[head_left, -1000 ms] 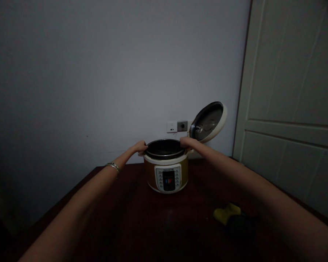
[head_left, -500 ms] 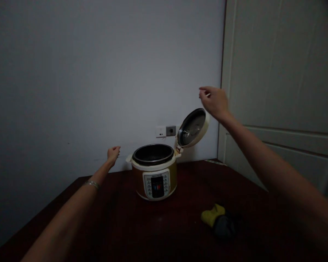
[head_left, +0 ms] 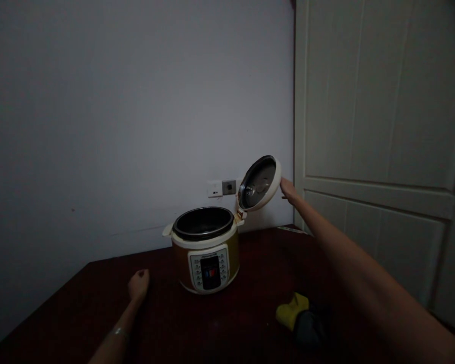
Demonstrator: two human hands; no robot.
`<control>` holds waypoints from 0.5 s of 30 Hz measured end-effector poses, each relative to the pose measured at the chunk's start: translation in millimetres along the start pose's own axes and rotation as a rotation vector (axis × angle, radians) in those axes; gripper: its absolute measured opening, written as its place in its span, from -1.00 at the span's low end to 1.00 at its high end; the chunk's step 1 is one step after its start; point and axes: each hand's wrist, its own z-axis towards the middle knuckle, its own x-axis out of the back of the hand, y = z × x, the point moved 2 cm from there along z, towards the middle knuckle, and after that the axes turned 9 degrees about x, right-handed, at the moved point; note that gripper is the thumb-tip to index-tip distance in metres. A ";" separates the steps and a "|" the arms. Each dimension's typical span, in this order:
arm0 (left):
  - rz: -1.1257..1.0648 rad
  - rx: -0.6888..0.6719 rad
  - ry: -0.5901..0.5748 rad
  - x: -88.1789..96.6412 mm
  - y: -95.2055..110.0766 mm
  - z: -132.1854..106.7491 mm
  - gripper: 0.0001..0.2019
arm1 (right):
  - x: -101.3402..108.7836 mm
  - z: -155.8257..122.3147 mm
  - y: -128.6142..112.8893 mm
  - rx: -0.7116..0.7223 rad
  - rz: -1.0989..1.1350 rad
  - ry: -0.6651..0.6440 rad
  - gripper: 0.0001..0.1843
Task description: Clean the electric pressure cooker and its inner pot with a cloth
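Note:
A rice cooker (head_left: 233, 247) with a gold body, white rim and front button panel stands on the dark red table. Its dark inner pot (head_left: 202, 223) shows no visible contents. The hinged lid (head_left: 260, 184) is raised and tilts to the right. My right hand (head_left: 288, 188) is at the outer side of the lid, seemingly touching it; its fingers are mostly hidden behind the lid. To the left of the cooker, my left hand (head_left: 139, 285) is low at the table with its fingers curled into a loose fist, nothing seen in it.
A yellow and dark grey cloth-like bundle (head_left: 293, 311) lies on the table (head_left: 250, 323) at front right. Wall sockets (head_left: 228, 187) sit behind the cooker. A pale panelled door (head_left: 364, 126) rises on the right.
My right hand has come down from above the lid to its outer side. My left hand has dropped from beside the pot's rim to the table. The view has shifted slightly.

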 end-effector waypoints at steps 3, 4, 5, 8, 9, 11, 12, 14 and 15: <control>0.052 -0.046 -0.031 -3.5 -5.7 1.9 -0.69 | -18.4 -9.3 15.5 -0.146 0.129 -0.058 -0.66; 0.059 -0.058 -0.036 -3.7 -6.4 1.9 -0.67 | -23.7 -11.0 18.9 -0.177 0.177 -0.070 -0.67; 0.057 -0.064 -0.034 -3.6 -6.9 1.6 -0.67 | -28.7 -11.9 21.5 -0.199 0.226 -0.075 -0.69; 0.010 -0.059 -0.002 -2.4 -8.0 0.8 -0.68 | -41.8 -11.3 24.2 -0.213 0.373 -0.046 -0.75; -0.010 -0.048 0.007 -2.0 -8.6 0.8 -0.68 | -45.7 -10.3 23.8 -0.205 0.422 -0.023 -0.77; -0.045 -0.029 0.015 -1.8 -9.9 1.0 -0.69 | -52.8 -8.3 21.9 -0.176 0.518 0.031 -0.78; -0.058 -0.025 0.014 -1.8 -10.5 1.2 -0.69 | -55.8 -7.5 21.0 -0.160 0.562 0.058 -0.78; -0.072 -0.028 0.008 -2.2 -11.9 1.8 -0.68 | -60.7 -6.1 19.8 -0.124 0.641 0.107 -0.77; -0.078 -0.032 0.004 -2.5 -12.5 2.1 -0.68 | -62.5 -5.7 19.6 -0.105 0.675 0.129 -0.78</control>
